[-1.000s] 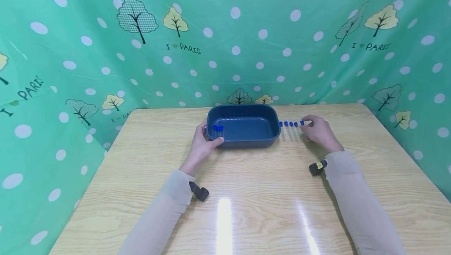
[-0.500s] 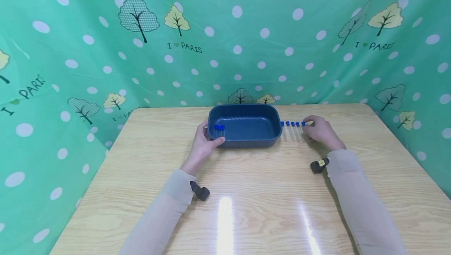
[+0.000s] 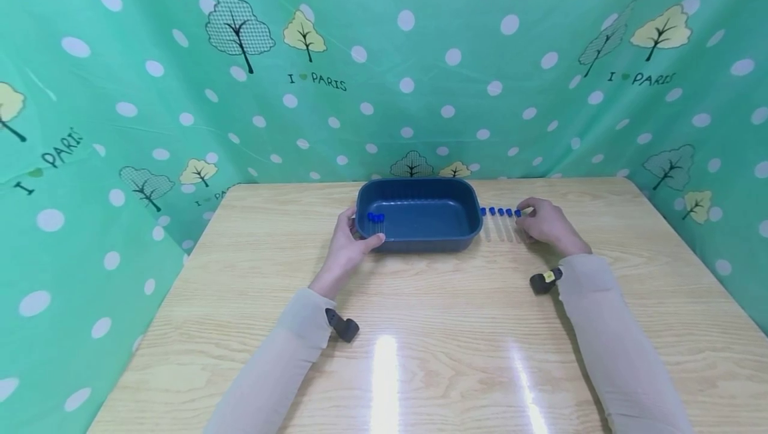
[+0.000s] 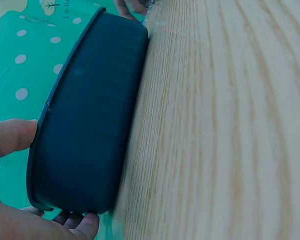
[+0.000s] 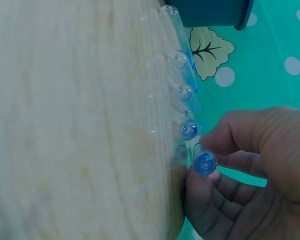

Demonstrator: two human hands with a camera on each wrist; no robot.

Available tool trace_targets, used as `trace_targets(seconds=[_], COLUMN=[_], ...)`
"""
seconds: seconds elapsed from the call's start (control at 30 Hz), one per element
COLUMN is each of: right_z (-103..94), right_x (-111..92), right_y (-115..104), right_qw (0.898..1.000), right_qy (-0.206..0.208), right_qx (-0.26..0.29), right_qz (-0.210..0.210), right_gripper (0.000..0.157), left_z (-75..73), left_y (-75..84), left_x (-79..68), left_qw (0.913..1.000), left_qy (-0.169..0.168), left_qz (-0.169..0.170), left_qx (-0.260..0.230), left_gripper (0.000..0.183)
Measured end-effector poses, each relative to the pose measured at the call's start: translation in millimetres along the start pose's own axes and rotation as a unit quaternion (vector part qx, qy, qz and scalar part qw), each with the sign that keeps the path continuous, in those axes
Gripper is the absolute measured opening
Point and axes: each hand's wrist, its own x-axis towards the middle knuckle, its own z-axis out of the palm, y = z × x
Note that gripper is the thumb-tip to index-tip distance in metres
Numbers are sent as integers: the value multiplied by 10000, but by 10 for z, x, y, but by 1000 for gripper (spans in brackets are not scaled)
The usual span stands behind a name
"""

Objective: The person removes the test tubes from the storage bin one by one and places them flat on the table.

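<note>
A dark blue plastic basin [image 3: 414, 245] sits toward the back of the table. My left hand [image 3: 347, 247] grips its left front corner, thumb at the rim and other fingers around the end wall, as the left wrist view shows. Three blue-capped test tubes [image 3: 376, 218] lie inside at the basin's left end. To its right, several clear test tubes [image 3: 501, 213] with blue caps lie side by side in a row, caps toward the back. My right hand [image 3: 547, 226] pinches a test tube [image 5: 205, 163] at the row's right end, beside its neighbour, its rounded bottom toward the wrist camera.
The pale wood-grain table [image 3: 444, 327] extends in front of both hands, with bright light reflections on it. A green polka-dot cloth [image 3: 336, 54] printed with trees hangs behind and at the sides. A dark wrist camera [image 3: 545, 281] sits on the right sleeve.
The test tube in my right hand has come slightly down and closer to the row's right end. My left hand and the basin stay in place; the head view shifts slightly.
</note>
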Motion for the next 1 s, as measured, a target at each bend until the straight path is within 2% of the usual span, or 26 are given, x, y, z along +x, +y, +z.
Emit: trace_targets(seconds=[1.0], right_z=[-1], right_x=[-48], right_y=[5], right_qw=[9999], right_qy=[45], right_qx=[72], right_qz=[-131], right_gripper=[47], left_z=[15], left_y=[9], left_x=[-8], left_qw=[10000], left_qy=[47], left_qz=[3], left_qx=[-37], left_gripper=[87])
